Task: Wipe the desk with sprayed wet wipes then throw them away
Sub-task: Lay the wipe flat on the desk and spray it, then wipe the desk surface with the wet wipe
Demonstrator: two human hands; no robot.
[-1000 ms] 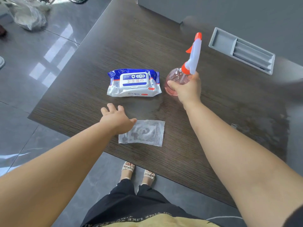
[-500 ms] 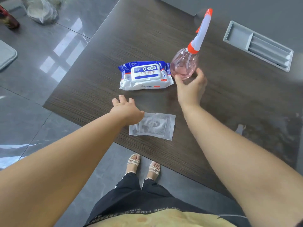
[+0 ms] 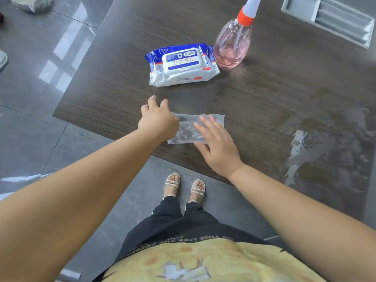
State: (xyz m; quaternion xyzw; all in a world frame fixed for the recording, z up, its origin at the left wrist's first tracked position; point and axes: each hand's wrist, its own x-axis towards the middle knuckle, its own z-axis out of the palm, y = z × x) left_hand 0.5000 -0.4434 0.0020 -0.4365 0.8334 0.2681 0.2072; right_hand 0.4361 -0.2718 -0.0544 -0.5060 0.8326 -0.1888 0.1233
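Cleanup at the dark tabletop (image 3: 264, 94), as it reached my remote screen: one wet wipe (image 3: 186, 130) lay flat close to the tabletop's near edge, its long axis running left to right across the person's front. The left hand (image 3: 157, 120) sat at the wipe's left end, fingers loosely extended and pointing away. Its thumb was hidden, so I could not tell whether it pinned the sheet. The right hand (image 3: 218, 147) was spread over the wipe's right half, fingers straight and apart. It was blurred, and I could not say if the palm touched. Neither hand held anything that I could see.

The spray bottle (image 3: 232, 47) stood upright farther back, just beside the closed pack of wipes (image 3: 183, 65), both well apart from the hands. A wet patch (image 3: 329, 143) shone on the tabletop off to the right, and a grey tray (image 3: 325, 17) lay toward the far right.

From the blotched, damp look of the sheet I judged the spraying done and the wiping about to start. The wipe lay directly under the right hand, with most of the tabletop stretching away to the right and back. I reckoned that hand the likelier to press down and sweep along the wipe's long axis.
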